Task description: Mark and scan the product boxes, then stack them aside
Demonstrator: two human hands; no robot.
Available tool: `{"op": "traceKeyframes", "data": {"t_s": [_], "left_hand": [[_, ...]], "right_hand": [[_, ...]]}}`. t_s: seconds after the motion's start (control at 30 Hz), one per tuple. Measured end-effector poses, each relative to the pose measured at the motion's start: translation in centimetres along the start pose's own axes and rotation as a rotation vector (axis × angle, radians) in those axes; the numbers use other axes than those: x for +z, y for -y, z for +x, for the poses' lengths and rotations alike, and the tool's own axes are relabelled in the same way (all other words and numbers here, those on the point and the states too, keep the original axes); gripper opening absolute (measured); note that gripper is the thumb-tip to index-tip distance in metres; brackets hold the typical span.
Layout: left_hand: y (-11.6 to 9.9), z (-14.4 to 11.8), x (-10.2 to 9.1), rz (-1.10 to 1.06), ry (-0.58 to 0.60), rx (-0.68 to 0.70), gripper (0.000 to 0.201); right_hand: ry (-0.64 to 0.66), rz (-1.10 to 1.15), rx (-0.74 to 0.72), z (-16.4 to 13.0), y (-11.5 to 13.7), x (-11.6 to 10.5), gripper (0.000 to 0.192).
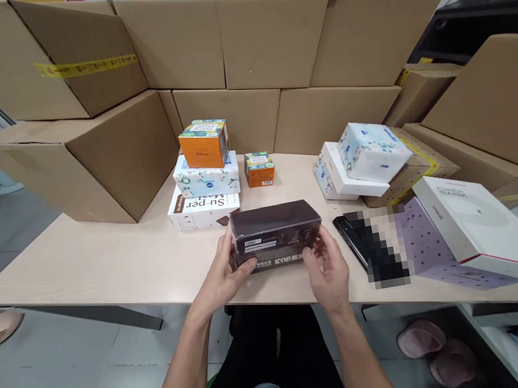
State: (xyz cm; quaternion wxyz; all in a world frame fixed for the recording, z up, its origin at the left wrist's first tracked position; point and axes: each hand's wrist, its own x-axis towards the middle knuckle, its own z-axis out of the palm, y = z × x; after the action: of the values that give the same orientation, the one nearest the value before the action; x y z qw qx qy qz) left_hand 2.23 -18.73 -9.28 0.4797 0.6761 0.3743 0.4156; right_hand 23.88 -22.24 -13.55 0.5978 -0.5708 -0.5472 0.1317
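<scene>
A dark brown box (276,219) with white print on its front is between my two hands at the table's near edge. My left hand (229,268) grips its left end, thumb on the front face. At the right end, my right hand (326,269) holds it with the thumb against the front. Behind the box, on the left, an orange box (204,147) rests on a white patterned tissue pack (207,179), which lies on a white box with large lettering (198,215). Beside that stack stands a smaller orange box (260,174).
Cardboard boxes wall in the back and left, one large carton (99,161) on the table's left. To the right are a white patterned pack (373,148) on white boxes, a black phone-like object (354,241), partly blurred, and a white power bank box (486,215) leaning over purple dotted packaging (429,245).
</scene>
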Motion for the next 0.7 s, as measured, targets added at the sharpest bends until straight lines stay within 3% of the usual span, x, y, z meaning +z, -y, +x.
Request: {"op": "traceKeyframes", "data": {"t_s": [0.17, 0.3, 0.43, 0.6, 0.7], "left_hand": [[-2.5, -1.0, 0.7, -0.002, -0.046, -0.117, 0.062], [-2.5, -1.3, 0.5, 0.194, -0.133, -0.264, 0.056], [-1.7, -1.4, 0.0, 0.291, -0.137, -0.323, 0.054], [-1.6, -1.5, 0.0, 0.321, -0.138, -0.300, 0.054], [-1.6, -1.6, 0.0, 0.420, -0.170, -0.322, 0.057]], "right_hand": [[-0.009, 0.120, 0.103, -0.4, 0.0, -1.1, 0.046], [0.079, 0.064, 0.130, 0.6, 0.3, -2.2, 0.036], [0.096, -0.247, 0.056, 3.2, 0.0, -3.3, 0.036], [0.359, -0.743, 0.042, 5.9, -0.6, -3.4, 0.036], [0.411, -0.882, 0.066, 6.2, -0.7, -2.7, 0.031]]}}
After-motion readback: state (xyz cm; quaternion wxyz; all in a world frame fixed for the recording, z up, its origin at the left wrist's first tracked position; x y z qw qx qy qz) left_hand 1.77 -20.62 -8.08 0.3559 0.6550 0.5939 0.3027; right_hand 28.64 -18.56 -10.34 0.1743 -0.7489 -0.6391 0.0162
